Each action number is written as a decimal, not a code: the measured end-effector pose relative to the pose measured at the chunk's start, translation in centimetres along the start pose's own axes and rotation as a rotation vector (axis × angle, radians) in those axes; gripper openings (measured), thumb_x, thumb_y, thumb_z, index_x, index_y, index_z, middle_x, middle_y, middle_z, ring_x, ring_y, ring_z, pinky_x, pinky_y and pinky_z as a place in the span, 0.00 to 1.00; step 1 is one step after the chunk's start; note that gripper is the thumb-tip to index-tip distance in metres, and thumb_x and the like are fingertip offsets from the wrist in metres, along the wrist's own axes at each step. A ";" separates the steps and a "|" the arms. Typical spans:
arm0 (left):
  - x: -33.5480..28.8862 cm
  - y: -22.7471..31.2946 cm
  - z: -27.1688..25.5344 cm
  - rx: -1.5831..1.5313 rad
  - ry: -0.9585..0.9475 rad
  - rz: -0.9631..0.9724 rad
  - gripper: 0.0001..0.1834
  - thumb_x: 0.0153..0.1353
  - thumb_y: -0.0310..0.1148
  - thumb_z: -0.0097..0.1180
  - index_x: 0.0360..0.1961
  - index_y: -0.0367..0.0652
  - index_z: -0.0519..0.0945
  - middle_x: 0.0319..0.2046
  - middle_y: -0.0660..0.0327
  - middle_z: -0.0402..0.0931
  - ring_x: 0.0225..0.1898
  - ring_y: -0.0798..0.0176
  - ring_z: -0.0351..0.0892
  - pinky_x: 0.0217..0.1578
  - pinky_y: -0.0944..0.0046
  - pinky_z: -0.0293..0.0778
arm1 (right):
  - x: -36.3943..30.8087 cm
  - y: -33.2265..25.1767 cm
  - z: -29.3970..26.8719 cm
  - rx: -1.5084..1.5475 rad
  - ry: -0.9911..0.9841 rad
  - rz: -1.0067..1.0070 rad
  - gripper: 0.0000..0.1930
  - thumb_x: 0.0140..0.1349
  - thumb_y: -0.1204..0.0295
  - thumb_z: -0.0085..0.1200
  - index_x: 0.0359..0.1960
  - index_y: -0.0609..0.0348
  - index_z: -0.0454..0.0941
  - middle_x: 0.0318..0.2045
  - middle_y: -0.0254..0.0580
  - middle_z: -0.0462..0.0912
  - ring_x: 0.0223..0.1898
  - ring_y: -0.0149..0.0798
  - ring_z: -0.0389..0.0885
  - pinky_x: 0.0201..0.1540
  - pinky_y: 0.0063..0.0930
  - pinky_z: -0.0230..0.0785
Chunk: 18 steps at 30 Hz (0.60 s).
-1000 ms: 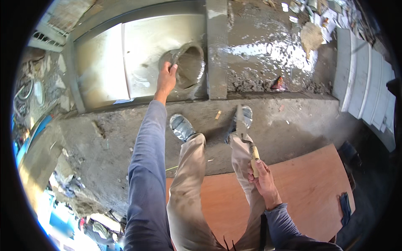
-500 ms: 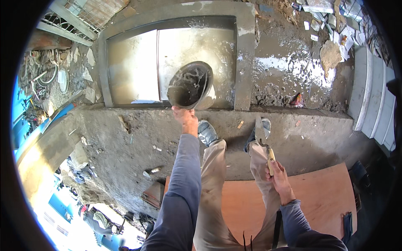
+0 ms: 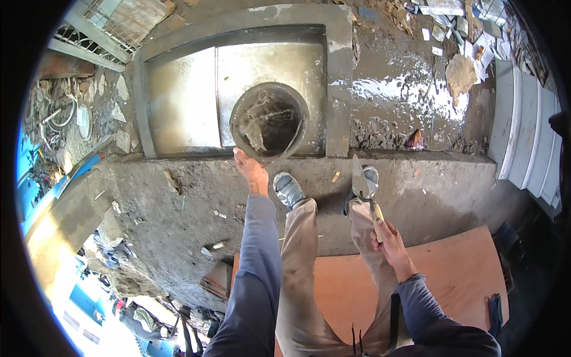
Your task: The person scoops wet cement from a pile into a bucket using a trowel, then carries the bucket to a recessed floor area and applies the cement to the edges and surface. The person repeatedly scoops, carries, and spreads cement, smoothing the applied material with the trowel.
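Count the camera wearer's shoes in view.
2. The left shoe is just right of the left hand, below the bucket in the picture; the right shoe is partly hidden behind the trowel in the right hand.

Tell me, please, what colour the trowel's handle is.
The trowel's handle is pale yellow, best seen in the head view.

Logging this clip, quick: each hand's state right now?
Left hand: against the near side of the bucket; fingers partly hidden, grip cannot be told.
Right hand: closed, holding the trowel.
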<state>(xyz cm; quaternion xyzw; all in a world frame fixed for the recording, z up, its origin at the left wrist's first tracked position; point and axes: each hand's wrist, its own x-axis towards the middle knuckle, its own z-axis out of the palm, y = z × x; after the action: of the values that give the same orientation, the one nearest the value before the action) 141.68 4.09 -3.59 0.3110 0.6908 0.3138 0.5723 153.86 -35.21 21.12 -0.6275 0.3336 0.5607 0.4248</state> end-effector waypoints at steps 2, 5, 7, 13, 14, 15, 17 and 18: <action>-0.4 -0.8 1.9 0.098 0.033 -0.192 0.26 0.82 0.55 0.42 0.52 0.41 0.76 0.40 0.62 0.78 0.40 0.61 0.79 0.37 0.60 0.76 | 0.2 0.3 -0.1 0.005 -0.040 -0.021 0.20 0.76 0.46 0.55 0.44 0.50 0.76 0.27 0.28 0.76 0.25 0.25 0.74 0.28 0.22 0.65; -2.4 -1.3 4.2 0.111 0.052 0.001 0.25 0.82 0.54 0.41 0.52 0.41 0.76 0.41 0.62 0.79 0.40 0.61 0.79 0.36 0.59 0.77 | 0.4 1.1 -0.6 -0.008 -0.001 0.008 0.21 0.76 0.46 0.55 0.43 0.51 0.76 0.27 0.28 0.77 0.25 0.25 0.73 0.28 0.22 0.65; -4.9 -1.4 5.1 -0.073 0.002 -0.140 0.23 0.83 0.51 0.41 0.54 0.40 0.77 0.44 0.60 0.81 0.41 0.60 0.81 0.30 0.61 0.76 | 0.4 1.7 -1.1 0.066 -0.048 -0.034 0.21 0.76 0.45 0.54 0.43 0.51 0.76 0.28 0.28 0.77 0.25 0.25 0.73 0.28 0.21 0.65; -8.4 -2.2 9.3 0.022 -0.002 -0.205 0.26 0.82 0.53 0.42 0.54 0.39 0.78 0.44 0.57 0.84 0.34 0.60 0.81 0.26 0.62 0.76 | 0.2 2.6 -2.4 0.135 -0.029 -0.024 0.20 0.78 0.47 0.52 0.44 0.51 0.76 0.28 0.29 0.77 0.25 0.25 0.72 0.28 0.22 0.64; -8.7 -3.0 10.0 0.138 0.005 -0.282 0.27 0.82 0.54 0.42 0.53 0.39 0.79 0.44 0.57 0.84 0.34 0.60 0.81 0.26 0.61 0.75 | 0.3 2.8 -2.6 0.154 -0.042 -0.038 0.19 0.78 0.48 0.52 0.43 0.51 0.76 0.28 0.29 0.76 0.24 0.25 0.71 0.27 0.22 0.63; -9.3 -4.1 10.6 0.288 0.012 -0.228 0.29 0.82 0.56 0.41 0.51 0.39 0.79 0.44 0.57 0.84 0.34 0.60 0.80 0.25 0.60 0.75 | 0.2 3.0 -2.7 0.159 -0.076 -0.040 0.19 0.79 0.49 0.52 0.43 0.51 0.76 0.27 0.28 0.76 0.24 0.24 0.71 0.27 0.22 0.63; -9.3 -5.1 11.5 0.341 0.012 -0.085 0.32 0.82 0.57 0.40 0.55 0.35 0.79 0.50 0.54 0.83 0.43 0.58 0.81 0.38 0.55 0.80 | 0.1 3.4 -3.1 0.238 -0.047 -0.071 0.17 0.80 0.51 0.51 0.43 0.51 0.76 0.28 0.27 0.74 0.25 0.23 0.70 0.27 0.21 0.62; -9.7 -5.7 11.7 0.403 -0.065 -0.067 0.33 0.82 0.57 0.40 0.57 0.34 0.79 0.52 0.53 0.83 0.47 0.57 0.80 0.43 0.55 0.78 | 0.0 3.6 -3.5 0.257 -0.020 -0.102 0.16 0.80 0.51 0.52 0.44 0.50 0.76 0.27 0.27 0.74 0.25 0.23 0.69 0.27 0.21 0.61</action>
<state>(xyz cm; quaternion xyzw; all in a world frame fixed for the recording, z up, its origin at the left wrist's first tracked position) 154.29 -6.11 -4.11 0.4061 0.7306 0.1399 0.5308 152.15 -39.85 20.58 -0.5786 0.3661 0.4973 0.5328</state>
